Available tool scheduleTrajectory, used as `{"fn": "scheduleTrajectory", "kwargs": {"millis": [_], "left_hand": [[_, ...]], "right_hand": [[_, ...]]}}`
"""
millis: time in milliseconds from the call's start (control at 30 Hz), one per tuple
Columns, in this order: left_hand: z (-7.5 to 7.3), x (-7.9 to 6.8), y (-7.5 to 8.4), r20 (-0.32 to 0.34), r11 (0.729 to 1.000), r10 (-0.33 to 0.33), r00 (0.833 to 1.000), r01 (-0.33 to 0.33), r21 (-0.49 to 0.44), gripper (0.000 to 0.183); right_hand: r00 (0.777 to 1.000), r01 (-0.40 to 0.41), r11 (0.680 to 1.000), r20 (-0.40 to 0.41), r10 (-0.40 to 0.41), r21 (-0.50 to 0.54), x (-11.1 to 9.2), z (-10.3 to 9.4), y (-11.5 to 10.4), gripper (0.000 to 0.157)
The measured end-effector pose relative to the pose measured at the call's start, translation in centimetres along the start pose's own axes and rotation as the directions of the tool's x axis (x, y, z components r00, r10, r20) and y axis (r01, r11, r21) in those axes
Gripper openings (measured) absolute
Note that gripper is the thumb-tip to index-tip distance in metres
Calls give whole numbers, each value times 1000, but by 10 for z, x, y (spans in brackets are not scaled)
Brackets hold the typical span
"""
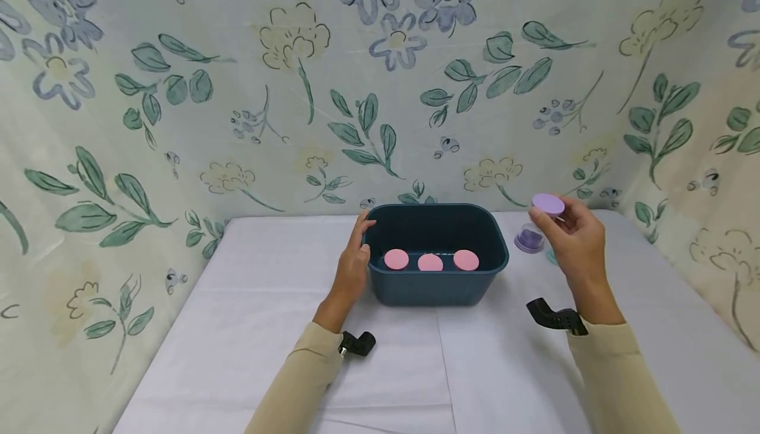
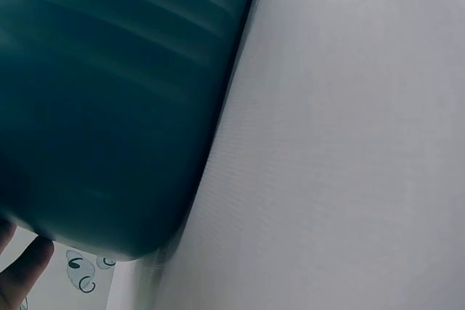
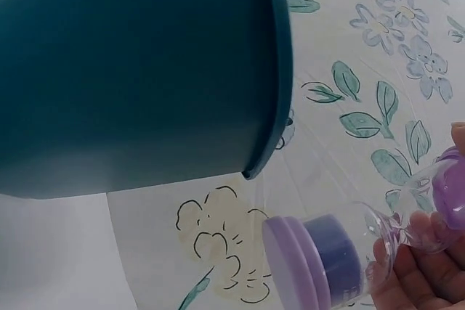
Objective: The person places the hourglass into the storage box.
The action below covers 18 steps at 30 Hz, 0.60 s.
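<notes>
A dark teal bin [image 1: 430,290] stands on the table with three pink round lids [image 1: 466,260] showing inside it. My left hand [image 1: 351,269] rests at the bin's left end, fingertips at the rim; in the left wrist view its fingers [image 2: 33,266] touch the bin's edge. Right of the bin, my right hand [image 1: 574,236] holds up a small clear jar with a purple lid [image 1: 548,205], pinched between thumb and fingers. Below this hand, another clear jar with a lilac end [image 1: 530,239] stands on the table. Beside it, a light teal piece [image 1: 552,256] is mostly hidden by the hand.
A white cloth [image 1: 261,328] covers the table. Behind and at both sides hangs a floral sheet [image 1: 368,91]. Black wrist mounts [image 1: 555,317] stick out from both sleeves. The bin's wall [image 3: 145,92] fills much of the right wrist view.
</notes>
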<state>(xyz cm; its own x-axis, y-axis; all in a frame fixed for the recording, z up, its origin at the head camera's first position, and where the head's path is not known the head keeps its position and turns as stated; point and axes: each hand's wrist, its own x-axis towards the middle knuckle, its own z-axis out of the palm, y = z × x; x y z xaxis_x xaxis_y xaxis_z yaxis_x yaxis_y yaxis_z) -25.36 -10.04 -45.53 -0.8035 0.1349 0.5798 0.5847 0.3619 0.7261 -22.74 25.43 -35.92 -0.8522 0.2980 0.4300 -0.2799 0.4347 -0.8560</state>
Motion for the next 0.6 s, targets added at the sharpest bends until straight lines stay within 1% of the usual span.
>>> {"fn": "scheduleTrajectory", "kwargs": {"millis": [133, 333, 500, 600], "left_hand": [[1, -1, 0, -1, 1000, 7, 1000, -7, 4, 52], [0, 0, -1, -7, 1000, 14, 1000, -14, 3, 52], [1, -1, -2, -3, 1000, 19, 1000, -19, -12, 52], [2, -2, -2, -2, 1000, 16, 1000, -16, -15, 52]], "right_hand": [[1000, 1, 1000, 3, -1, -7, 1, -1, -4, 53], [997, 72, 996, 33, -74, 60, 5, 2, -15, 49], [991, 116, 991, 55, -120, 72, 4, 7, -22, 49], [989, 127, 988, 72, -133, 83, 4, 11, -25, 49]]}}
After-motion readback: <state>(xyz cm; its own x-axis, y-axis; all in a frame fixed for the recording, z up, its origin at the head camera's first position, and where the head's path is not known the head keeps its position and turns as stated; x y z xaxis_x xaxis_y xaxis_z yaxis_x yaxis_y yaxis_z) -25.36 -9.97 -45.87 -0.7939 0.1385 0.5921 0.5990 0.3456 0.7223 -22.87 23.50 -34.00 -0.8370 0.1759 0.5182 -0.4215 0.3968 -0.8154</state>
